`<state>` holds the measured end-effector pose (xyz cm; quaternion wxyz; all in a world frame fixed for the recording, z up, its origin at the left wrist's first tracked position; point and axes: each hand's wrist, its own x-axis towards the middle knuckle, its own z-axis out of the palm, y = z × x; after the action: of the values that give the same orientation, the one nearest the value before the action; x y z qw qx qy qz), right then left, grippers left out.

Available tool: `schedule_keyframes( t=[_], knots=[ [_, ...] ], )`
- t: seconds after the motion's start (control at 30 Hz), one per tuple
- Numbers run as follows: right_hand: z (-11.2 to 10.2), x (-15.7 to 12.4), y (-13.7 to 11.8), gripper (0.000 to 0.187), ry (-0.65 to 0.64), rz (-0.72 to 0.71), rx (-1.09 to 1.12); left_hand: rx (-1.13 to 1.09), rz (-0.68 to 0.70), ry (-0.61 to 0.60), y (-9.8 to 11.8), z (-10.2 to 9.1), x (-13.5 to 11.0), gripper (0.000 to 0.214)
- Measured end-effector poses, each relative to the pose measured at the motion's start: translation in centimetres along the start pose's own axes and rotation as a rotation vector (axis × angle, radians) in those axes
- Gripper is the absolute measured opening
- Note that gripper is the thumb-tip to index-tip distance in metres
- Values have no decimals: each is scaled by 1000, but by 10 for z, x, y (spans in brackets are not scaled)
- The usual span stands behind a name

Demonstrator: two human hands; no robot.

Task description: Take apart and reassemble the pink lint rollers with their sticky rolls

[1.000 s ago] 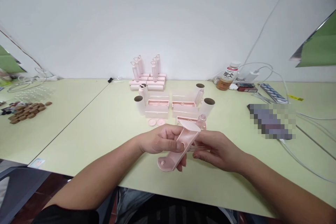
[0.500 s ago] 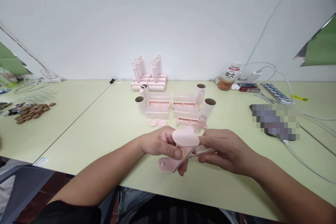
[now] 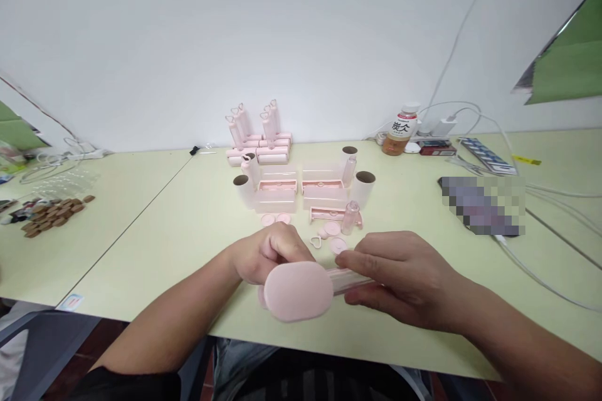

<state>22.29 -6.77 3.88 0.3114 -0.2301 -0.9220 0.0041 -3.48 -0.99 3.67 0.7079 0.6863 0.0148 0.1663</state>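
My left hand point(image 3: 270, 255) is closed on a pink plastic holder point(image 3: 298, 291), whose flat oval end plate faces me and hides most of the rest. In my right hand point(image 3: 407, 276), between thumb and fingers, is a clear, pale plastic cover point(image 3: 348, 281). The cover's near end meets or passes behind the oval plate; I cannot tell whether they are joined. Just beyond my hands lie a heart-shaped ring point(image 3: 316, 242), a pink disc point(image 3: 337, 245) and a second pink disc point(image 3: 332, 228). A small translucent pink bottle-like tube point(image 3: 350, 218) stands beside an open pink holder point(image 3: 324, 215).
Translucent covers point(image 3: 275, 203), cardboard-cored white rolls point(image 3: 364, 188) and pink holders stand mid-table. Pink roller-like pieces with heart loops point(image 3: 268, 128) stand by the wall. A drink bottle point(image 3: 399, 131) and a phone point(image 3: 480, 207) with cables are right; brown pieces point(image 3: 54, 216) lie left.
The pink holder has turned so that its oval end plate faces me, and it has come lower and nearer. The heart-shaped ring and discs behind my hands now show. The view has shifted slightly.
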Motion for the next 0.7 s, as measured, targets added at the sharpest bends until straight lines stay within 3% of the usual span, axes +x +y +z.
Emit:
schedule_keyframes(
  t=[0.1, 0.17, 0.27, 0.4, 0.6, 0.7],
  knots=[
    [-9, -8, 11, 22, 70, 56, -87, -24, 203, -35, 17, -8, -25, 49],
    [-14, -13, 18, 20, 133, 132, -117, 73, 208, 58, 30, -18, -41, 49],
    [-15, -15, 22, 22, 176, 158, -44, 419, -102, 303, 44, -31, -48, 38],
    [-9, -16, 23, 23, 165, 184, 17, 903, -506, 432, 33, -37, -30, 26],
    [-6, -23, 29, 22, 165, 223, 26, 1538, -610, 547, -3, -39, -10, 20],
    [-3, -22, 27, 22, 129, 219, 45, 1648, -760, 638, -6, -41, -5, 20]
  ],
)
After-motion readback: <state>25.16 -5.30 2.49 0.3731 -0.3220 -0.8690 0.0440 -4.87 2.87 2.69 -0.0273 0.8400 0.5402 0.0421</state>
